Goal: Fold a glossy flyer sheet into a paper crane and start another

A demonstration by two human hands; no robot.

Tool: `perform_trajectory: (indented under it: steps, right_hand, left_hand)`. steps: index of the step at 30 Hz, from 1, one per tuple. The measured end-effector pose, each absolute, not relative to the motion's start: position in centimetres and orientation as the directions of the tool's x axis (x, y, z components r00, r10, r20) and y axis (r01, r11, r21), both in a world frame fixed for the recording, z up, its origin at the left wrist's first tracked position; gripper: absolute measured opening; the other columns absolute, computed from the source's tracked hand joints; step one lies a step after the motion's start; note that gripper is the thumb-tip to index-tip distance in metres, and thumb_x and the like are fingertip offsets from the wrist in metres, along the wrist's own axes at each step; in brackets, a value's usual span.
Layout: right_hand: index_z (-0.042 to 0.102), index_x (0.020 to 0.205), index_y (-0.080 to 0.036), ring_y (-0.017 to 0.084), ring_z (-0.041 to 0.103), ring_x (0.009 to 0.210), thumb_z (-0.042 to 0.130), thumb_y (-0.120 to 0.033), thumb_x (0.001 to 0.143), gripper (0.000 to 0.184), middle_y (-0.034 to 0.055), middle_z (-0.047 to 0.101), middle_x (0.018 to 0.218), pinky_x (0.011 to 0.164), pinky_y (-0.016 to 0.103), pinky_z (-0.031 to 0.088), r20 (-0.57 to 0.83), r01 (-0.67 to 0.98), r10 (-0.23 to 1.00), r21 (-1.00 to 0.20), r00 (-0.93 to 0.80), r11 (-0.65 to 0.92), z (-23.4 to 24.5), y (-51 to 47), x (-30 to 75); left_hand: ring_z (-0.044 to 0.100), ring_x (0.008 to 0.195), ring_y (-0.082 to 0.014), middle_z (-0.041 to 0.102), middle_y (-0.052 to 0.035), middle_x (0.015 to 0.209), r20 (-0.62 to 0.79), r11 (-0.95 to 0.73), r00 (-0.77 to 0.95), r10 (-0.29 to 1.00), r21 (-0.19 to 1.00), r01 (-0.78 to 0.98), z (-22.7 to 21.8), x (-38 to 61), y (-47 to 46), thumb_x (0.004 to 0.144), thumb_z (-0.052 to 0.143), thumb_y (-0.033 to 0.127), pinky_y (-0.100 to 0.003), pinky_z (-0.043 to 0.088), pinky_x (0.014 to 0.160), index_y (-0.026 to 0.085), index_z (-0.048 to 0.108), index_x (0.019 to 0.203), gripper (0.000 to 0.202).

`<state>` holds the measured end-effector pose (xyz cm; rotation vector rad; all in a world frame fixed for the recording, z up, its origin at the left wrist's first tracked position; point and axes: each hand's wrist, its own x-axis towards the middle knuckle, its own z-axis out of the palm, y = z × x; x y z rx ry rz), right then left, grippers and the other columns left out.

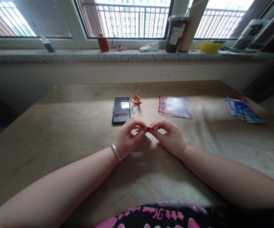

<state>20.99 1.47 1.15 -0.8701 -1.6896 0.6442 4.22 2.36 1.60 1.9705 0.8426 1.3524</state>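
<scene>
Just above the table (79, 126), my left hand (129, 136) and my right hand (170, 136) meet with thumbs and fingertips pinched together. Between them they grip a small, dark-red folded piece of paper (148, 128), mostly hidden by the fingers. Beyond my left hand lies a phone (121, 114) with its screen lit. Right of the phone stands a folded paper figure (137, 100), red-orange with pointed tips and a whitish part below. Farther right, past my right hand, is a small stack of glossy printed sheets (176, 107), pink and pale blue.
More printed sheets (243, 110), blue and red, lie fanned near the table's right edge. The stone windowsill (79, 57) behind holds a red container (103, 43), a dark lidded jar (175, 34) and a yellow object (211, 47).
</scene>
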Motion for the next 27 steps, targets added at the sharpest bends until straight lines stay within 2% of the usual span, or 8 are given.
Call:
perform_trajectory:
  steps: [4,7,10,16,18,22,27]
  right_hand:
    - [0.061,0.078,-0.02,0.011,0.06,0.07,0.061,-0.016,0.076,0.004,0.0011,0.065,0.077,0.063,0.024,0.051,0.573,0.241,0.798,-0.761,-0.185,0.602,1.4,1.4,21.0]
    - [0.059,0.076,-0.019,0.011,0.058,0.071,0.059,-0.012,0.074,0.007,0.0009,0.061,0.076,0.062,0.024,0.051,0.605,0.258,0.763,-0.719,-0.227,0.646,1.5,1.4,21.1]
    - [0.058,0.077,-0.02,0.011,0.056,0.07,0.056,-0.011,0.075,0.009,0.0003,0.058,0.075,0.062,0.023,0.05,0.615,0.254,0.743,-0.699,-0.264,0.669,1.5,1.3,21.1]
    - [0.056,0.08,-0.02,0.011,0.056,0.072,0.055,-0.013,0.078,0.008,0.0004,0.058,0.077,0.064,0.024,0.051,0.607,0.248,0.747,-0.706,-0.272,0.664,1.5,1.2,21.3]
    - [0.056,0.081,-0.021,0.011,0.056,0.073,0.054,-0.015,0.079,0.007,0.0002,0.058,0.078,0.065,0.024,0.051,0.589,0.254,0.763,-0.721,-0.265,0.645,1.3,1.3,21.3]
    - [0.057,0.08,-0.021,0.011,0.058,0.073,0.057,-0.021,0.078,0.002,0.0001,0.059,0.081,0.065,0.025,0.051,0.498,0.261,0.836,-0.796,-0.231,0.546,0.8,1.7,21.2]
    - [0.056,0.078,-0.02,0.011,0.059,0.069,0.059,-0.029,0.077,0.01,-0.0008,0.059,0.075,0.059,0.023,0.049,0.35,0.24,0.92,-0.891,-0.176,0.385,0.3,2.3,20.9]
  left_hand:
    - [0.053,0.075,-0.0111,0.054,-0.0009,0.078,0.555,-0.61,0.274,0.786,0.769,0.191,1.7,4.3,2.2,0.078,0.057,0.016,-0.023,0.049,0.067,0.017,0.057,0.078,0.002]
    - [0.053,0.078,-0.0115,0.055,-0.002,0.082,0.556,-0.635,0.342,0.757,0.75,0.185,1.7,4.2,2.3,0.08,0.054,0.014,-0.024,0.049,0.07,0.017,0.057,0.083,0.005]
    - [0.053,0.079,-0.0115,0.055,-0.0025,0.084,0.582,-0.685,0.4,0.708,0.703,0.19,1.7,4.2,2.5,0.081,0.051,0.013,-0.025,0.047,0.073,0.017,0.057,0.086,0.008]
    - [0.052,0.075,-0.0105,0.054,-0.0015,0.08,0.66,-0.766,0.398,0.637,0.598,0.235,2.0,4.3,2.5,0.081,0.05,0.009,-0.024,0.047,0.07,0.017,0.055,0.084,0.01]
    - [0.052,0.076,-0.0104,0.054,-0.0014,0.081,0.644,-0.745,0.384,0.662,0.624,0.237,1.8,4.3,2.4,0.081,0.05,0.01,-0.024,0.048,0.069,0.018,0.055,0.084,0.009]
    - [0.054,0.08,-0.0115,0.054,-0.0015,0.085,0.526,-0.616,0.355,0.773,0.756,0.22,1.0,4.3,2.7,0.079,0.053,0.013,-0.025,0.052,0.07,0.018,0.056,0.086,0.009]
    - [0.058,0.082,-0.0126,0.056,-0.0029,0.089,0.353,-0.415,0.346,0.869,0.901,0.123,0.0,4.5,3.4,0.078,0.054,0.017,-0.026,0.052,0.073,0.017,0.056,0.088,0.01]
